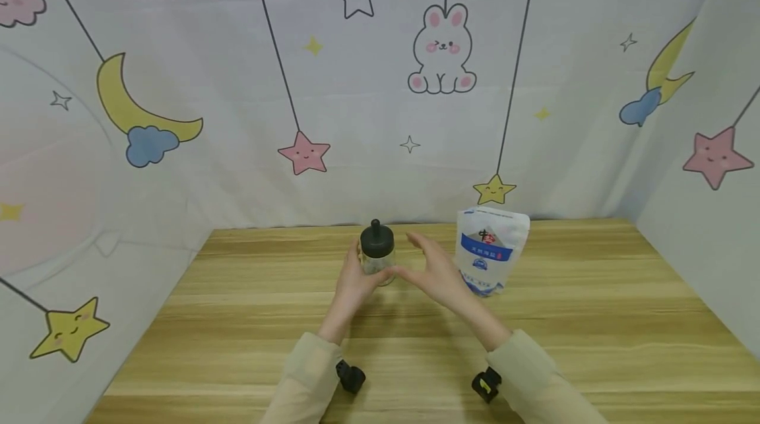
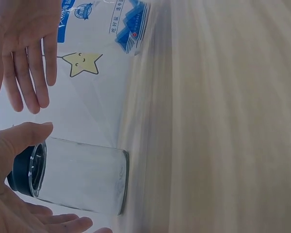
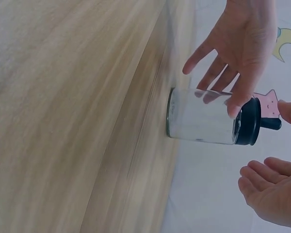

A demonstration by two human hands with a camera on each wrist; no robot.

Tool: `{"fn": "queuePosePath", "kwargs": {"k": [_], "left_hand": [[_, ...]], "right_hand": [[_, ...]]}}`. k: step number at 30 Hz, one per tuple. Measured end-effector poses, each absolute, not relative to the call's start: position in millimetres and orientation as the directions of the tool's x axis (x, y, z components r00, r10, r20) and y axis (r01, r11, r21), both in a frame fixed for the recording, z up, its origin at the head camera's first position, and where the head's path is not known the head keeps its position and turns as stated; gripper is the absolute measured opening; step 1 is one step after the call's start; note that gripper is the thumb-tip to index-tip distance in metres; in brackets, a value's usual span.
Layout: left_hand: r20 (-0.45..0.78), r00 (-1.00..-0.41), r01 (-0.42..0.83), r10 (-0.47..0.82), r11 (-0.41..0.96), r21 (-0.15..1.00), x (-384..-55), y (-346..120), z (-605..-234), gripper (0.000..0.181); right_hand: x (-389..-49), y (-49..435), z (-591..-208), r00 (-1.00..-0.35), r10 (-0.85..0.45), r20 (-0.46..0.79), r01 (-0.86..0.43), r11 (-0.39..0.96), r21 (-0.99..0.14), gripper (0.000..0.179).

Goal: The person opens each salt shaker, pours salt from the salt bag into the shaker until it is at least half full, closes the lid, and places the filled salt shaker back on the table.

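A clear glass jar (image 1: 374,266) with a black knobbed lid (image 1: 377,241) stands upright on the wooden table. My left hand (image 1: 355,281) is at the jar's left side; in the right wrist view its straight fingers (image 3: 214,74) lie behind the glass and its thumb in front, near the lid. Whether they touch the glass, I cannot tell. To the jar's right is my right hand (image 1: 436,273), apart from it, fingers extended and palm facing the jar. The glass looks empty in both wrist views.
A white and blue pouch (image 1: 488,252) with Chinese lettering stands upright right of my right hand. The wooden tabletop (image 1: 267,318) reaches back to a white curtain (image 1: 368,180) printed with stars, moons and bunnies. More curtain hangs at both sides.
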State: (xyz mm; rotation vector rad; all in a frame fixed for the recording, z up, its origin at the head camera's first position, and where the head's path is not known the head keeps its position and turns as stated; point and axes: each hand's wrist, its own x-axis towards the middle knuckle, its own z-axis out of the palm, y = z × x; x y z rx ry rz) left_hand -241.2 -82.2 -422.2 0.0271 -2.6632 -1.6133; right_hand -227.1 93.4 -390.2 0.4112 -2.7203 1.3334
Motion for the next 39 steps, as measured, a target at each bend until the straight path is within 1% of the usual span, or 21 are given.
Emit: {"fn": "queuePosePath", "kwargs": {"k": [6,9,13,19,23,26,33,39], "left_hand": [[0.023,-0.999,0.001,-0.045,0.42,0.907,-248,-81,-425,0.102],[0.031,-0.998,0.005,-0.057,0.399,0.917,-251,-81,-427,0.098],[0.035,-0.998,0.015,-0.054,0.332,0.943,-252,-80,-428,0.09],[0.023,-0.999,0.01,-0.048,0.255,0.967,-252,-79,-430,0.085],[0.0,-0.998,-0.015,-0.058,0.25,0.968,-254,-78,-430,0.085],[-0.012,-0.998,-0.028,-0.066,0.249,0.968,-256,-77,-430,0.086],[0.015,-0.996,-0.004,-0.086,0.219,0.976,-260,-74,-431,0.077],[0.027,-0.995,0.008,-0.1,0.185,0.983,-262,-68,-433,0.074]], "right_hand": [[-235,87,-392,-0.96,-0.202,0.192,-0.274,0.57,-0.775,0.075],[-239,83,-390,-0.961,-0.205,0.187,-0.271,0.556,-0.786,0.077],[-242,77,-388,-0.961,-0.203,0.189,-0.27,0.535,-0.8,0.077],[-247,71,-389,-0.968,-0.183,0.174,-0.247,0.543,-0.803,0.077],[-252,68,-391,-0.97,-0.181,0.161,-0.236,0.559,-0.795,0.078],[-256,64,-391,-0.965,-0.197,0.175,-0.258,0.57,-0.78,0.078],[-263,55,-388,-0.959,-0.21,0.191,-0.279,0.569,-0.774,0.079],[-267,51,-389,-0.961,-0.192,0.198,-0.274,0.587,-0.762,0.078]]}}
